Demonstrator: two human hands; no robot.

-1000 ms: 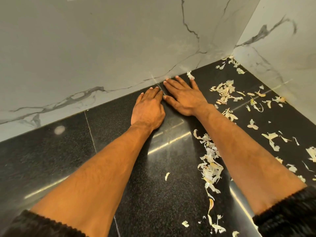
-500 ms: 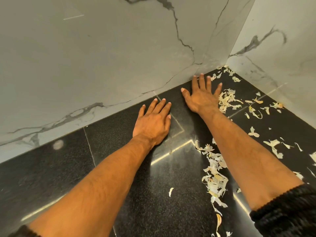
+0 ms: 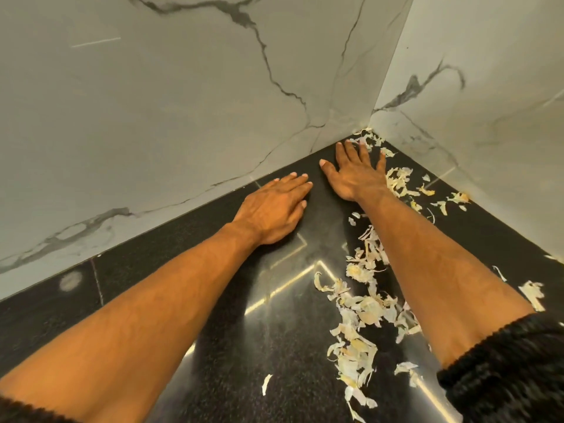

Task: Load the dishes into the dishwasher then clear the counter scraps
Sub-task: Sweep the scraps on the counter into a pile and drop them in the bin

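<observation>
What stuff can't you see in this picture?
Head view only:
- Counter under both forearms: hidden by the arms.
- Peels beneath the right hand and its forearm: covered.
- Palm of the left hand: faces down.
- What the scraps are: too small to tell.
- Dishwasher and dishes: outside the frame.

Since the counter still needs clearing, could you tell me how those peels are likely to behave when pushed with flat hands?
The peels look thin, curled and papery, so probably very light and floppy, sliding easily on the glossy counter. Being loose flakes, some would likely slip past the right hand or flutter away. Those in the wall corner may be harder to sweep out.
</observation>
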